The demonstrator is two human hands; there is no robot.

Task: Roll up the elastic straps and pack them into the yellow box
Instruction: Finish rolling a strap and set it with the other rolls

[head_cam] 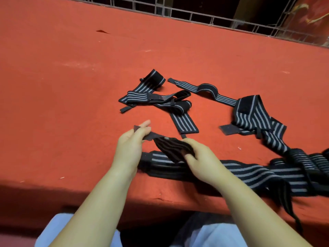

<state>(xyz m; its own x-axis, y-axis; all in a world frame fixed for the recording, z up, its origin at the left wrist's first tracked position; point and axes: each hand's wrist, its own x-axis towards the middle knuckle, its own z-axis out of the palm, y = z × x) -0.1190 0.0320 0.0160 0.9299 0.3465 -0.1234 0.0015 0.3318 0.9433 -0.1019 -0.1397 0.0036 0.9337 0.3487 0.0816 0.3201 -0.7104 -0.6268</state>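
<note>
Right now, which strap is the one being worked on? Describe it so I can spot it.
On the red cloth, look near the front edge between the two hands. The strap being rolled is bunched and lifted, with the left hand pinching its tab and the right hand gripping it; the others lie flat.

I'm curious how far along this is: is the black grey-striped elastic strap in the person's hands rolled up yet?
Not fully: the black grey-striped elastic strap is bunched loosely, its tail pinched by the left hand, the right hand gripping the bundle.

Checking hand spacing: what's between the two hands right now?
Head view: the strap being rolled spans the gap, pinched by the left hand and gripped by the right hand.
</note>
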